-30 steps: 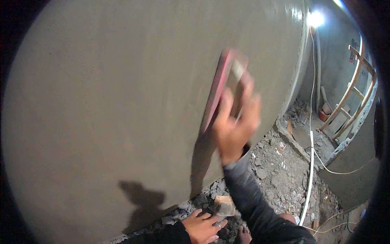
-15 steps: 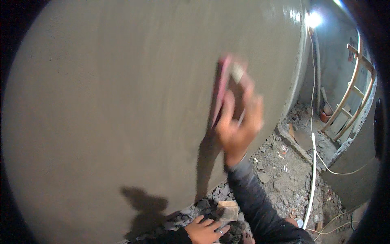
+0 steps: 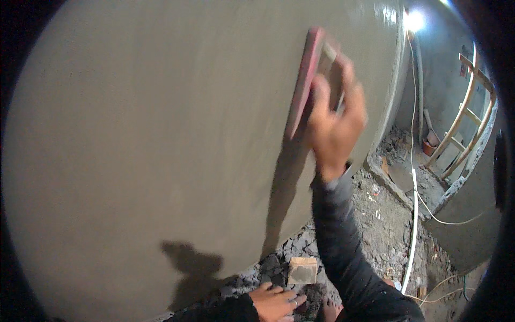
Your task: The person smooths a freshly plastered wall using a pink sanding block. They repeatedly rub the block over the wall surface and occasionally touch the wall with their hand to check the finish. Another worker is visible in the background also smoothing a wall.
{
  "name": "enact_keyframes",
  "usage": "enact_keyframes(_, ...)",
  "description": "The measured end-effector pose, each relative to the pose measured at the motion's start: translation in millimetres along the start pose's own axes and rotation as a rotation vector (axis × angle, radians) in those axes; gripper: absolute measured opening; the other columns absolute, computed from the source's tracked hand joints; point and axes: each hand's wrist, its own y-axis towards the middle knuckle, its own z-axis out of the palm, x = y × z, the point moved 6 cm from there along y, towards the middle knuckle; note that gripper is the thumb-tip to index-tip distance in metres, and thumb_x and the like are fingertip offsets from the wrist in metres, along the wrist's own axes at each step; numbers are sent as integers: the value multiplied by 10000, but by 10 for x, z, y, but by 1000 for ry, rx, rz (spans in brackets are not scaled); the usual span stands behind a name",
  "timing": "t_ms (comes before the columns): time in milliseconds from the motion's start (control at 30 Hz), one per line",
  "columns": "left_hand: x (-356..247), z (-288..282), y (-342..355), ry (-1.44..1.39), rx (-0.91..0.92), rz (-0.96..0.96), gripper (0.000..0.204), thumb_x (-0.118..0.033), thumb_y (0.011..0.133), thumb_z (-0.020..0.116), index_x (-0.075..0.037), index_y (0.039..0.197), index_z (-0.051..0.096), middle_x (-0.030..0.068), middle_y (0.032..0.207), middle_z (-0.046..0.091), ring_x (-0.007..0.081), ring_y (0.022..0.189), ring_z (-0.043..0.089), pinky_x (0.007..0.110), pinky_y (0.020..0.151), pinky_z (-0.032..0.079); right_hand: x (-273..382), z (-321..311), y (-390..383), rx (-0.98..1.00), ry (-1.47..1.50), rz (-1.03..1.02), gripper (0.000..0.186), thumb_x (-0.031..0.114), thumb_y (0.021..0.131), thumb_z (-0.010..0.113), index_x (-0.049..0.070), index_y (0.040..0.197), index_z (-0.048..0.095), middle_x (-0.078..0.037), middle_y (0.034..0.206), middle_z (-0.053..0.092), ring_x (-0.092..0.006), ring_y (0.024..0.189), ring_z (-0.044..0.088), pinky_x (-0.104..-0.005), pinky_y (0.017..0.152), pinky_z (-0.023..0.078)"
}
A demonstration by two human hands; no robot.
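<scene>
My right hand [image 3: 335,123], slightly blurred, grips the handle of a pinkish-red rectangular float [image 3: 306,80], held long side upright against the grey plastered wall [image 3: 161,134]. Its shadow falls down the wall beneath it. Low at the bottom of the view, my left hand [image 3: 273,301], with a ring on a finger, has its fingers spread and holds nothing; it is near the wall's foot, and I cannot tell if it touches anything. A tan block [image 3: 302,271] lies on the rubble just beyond that hand. My bare toes show beside it.
Broken rubble [image 3: 378,236] covers the ground along the wall. At right, a white pipe [image 3: 410,247] and thin cables cross it. Past a low ledge [image 3: 397,193] are a wooden ladder [image 3: 456,129], a reddish bucket [image 3: 429,148] and a bright lamp [image 3: 414,21].
My right hand and the float have moved up the wall and a little to the right, after a slight dip half a second ago. My left hand stays low with fingers spread.
</scene>
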Motion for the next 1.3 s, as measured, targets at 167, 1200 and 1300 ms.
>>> enact_keyframes(167, -24, -175, -31, 245, -323, 11, 708, -466, 1095, 595, -113, 1682, 413, 192, 1568, 589, 411, 1359, 633, 626, 1161, 456, 762, -231, -1506, 266, 165, 81, 540, -74, 875, 798, 33, 1401, 746, -248, 1272, 769, -413, 1149, 772, -478, 1028, 603)
enact_keyframes(1200, -1, -1354, -549, 408, -1196, -109, 417, -177, 855, 837, -92, 1259, 782, 140, 1394, 752, 352, 1334, 694, 561, 1176, 505, -28, -894, 721, -330, 196, 85, 443, 58, 1060, 732, -38, 1482, 637, -161, 1238, 776, -216, 1073, 750, -359, 908, 621)
enact_keyframes(1300, -137, -1754, -734, 598, -1352, -340, 736, -220, 829, 841, -108, 1532, 654, 164, 1601, 623, 397, 1515, 553, 618, 1285, 363, -238, -1274, 433, -371, 267, 242, 422, 36, 1090, 708, -20, 1499, 626, -143, 1260, 749, -189, 1061, 728, -326, 931, 619)
